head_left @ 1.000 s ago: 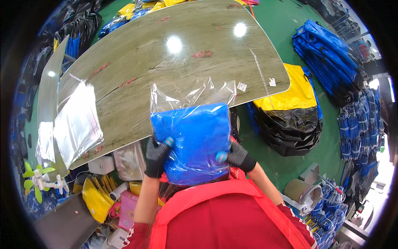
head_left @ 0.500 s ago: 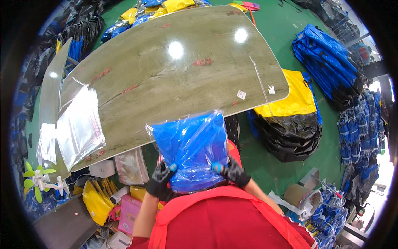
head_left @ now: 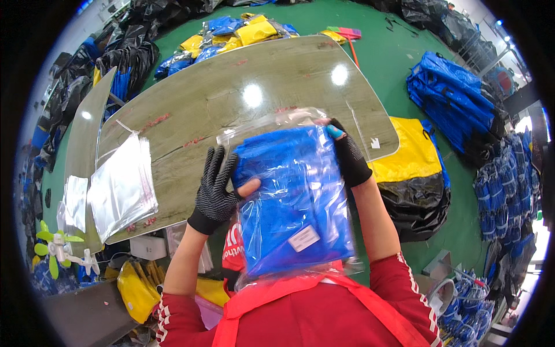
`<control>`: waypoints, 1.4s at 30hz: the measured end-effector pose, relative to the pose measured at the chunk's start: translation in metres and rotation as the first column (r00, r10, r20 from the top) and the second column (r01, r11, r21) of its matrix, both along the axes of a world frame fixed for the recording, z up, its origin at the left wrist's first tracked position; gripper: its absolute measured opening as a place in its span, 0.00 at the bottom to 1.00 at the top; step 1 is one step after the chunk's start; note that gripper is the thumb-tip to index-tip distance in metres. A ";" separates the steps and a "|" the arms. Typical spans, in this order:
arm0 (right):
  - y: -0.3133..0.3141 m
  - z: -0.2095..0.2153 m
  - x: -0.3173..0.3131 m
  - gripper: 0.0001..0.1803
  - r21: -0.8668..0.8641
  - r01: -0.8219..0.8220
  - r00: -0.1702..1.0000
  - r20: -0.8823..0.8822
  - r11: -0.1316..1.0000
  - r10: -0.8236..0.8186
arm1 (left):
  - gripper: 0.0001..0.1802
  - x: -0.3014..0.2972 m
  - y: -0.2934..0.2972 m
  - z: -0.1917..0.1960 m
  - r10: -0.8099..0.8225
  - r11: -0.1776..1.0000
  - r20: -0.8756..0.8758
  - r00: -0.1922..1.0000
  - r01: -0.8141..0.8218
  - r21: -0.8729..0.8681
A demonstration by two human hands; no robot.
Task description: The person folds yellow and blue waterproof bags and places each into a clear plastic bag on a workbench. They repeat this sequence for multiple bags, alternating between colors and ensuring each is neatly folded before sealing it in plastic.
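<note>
A clear plastic bag (head_left: 298, 191) packed with folded blue fabric is upright in front of my chest. Its loose transparent top lies over the table's near edge, and a small white label (head_left: 303, 237) shows low on its front. My right hand (head_left: 348, 151), in a black fingerless-tip glove, pinches the bag's upper right corner. At the left edge is my left hand (head_left: 218, 188), gloved in grey and black. Its fingers stretch out beside the bag, while the bare thumb rests on the front.
The wood-patterned table (head_left: 191, 121) carries a stack of clear bags (head_left: 124, 185) at its left. Packed blue and yellow bundles (head_left: 243, 32) lie beyond. To the right are a yellow and black bag (head_left: 410, 179) and blue bags (head_left: 451, 95). A small green-bladed fan (head_left: 58, 246) stands lower left.
The bag has risen from my lap toward the table, and its white label now shows. My right hand has moved up to its top corner; my left has moved up its side with fingers extended.
</note>
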State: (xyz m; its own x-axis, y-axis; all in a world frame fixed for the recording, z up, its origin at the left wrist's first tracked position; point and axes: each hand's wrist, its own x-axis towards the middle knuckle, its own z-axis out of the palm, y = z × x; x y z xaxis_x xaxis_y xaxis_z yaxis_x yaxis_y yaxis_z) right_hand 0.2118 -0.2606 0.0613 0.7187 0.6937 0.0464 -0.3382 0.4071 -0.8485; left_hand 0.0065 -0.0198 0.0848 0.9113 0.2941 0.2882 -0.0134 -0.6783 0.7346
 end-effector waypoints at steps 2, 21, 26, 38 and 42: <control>0.007 0.017 -0.008 0.14 -0.089 0.164 0.976 0.156 0.982 -0.149 | 0.37 0.004 -0.002 -0.001 0.077 0.829 0.195 0.978 0.046 -0.558; 0.010 -0.005 -0.051 0.11 -0.331 0.665 0.654 0.691 0.669 -0.309 | 0.07 0.040 0.025 -0.072 -0.002 0.775 0.159 0.987 0.102 -0.623; 0.018 0.017 -0.037 0.09 -0.267 0.622 0.696 0.620 0.736 -0.363 | 0.11 0.046 0.028 -0.042 0.011 0.837 0.031 0.999 0.008 -0.547; 0.048 0.058 0.024 0.11 -0.022 0.681 0.562 0.657 0.732 -0.503 | 0.10 0.071 0.030 0.084 0.036 0.920 0.139 0.990 0.022 -0.391; 0.072 0.074 0.035 0.09 -0.113 0.715 0.620 0.559 0.690 -0.551 | 0.11 0.063 -0.013 0.153 0.182 0.766 0.043 0.982 -0.114 -0.633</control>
State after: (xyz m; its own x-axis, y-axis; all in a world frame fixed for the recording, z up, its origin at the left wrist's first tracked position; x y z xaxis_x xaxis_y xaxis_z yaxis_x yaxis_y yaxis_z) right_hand 0.2471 -0.1884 0.1352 0.9267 0.1042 0.3611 0.3555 0.0688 -0.9321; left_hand 0.0692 -0.0328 0.2378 0.8192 0.5686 0.0755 -0.0442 -0.0686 0.9967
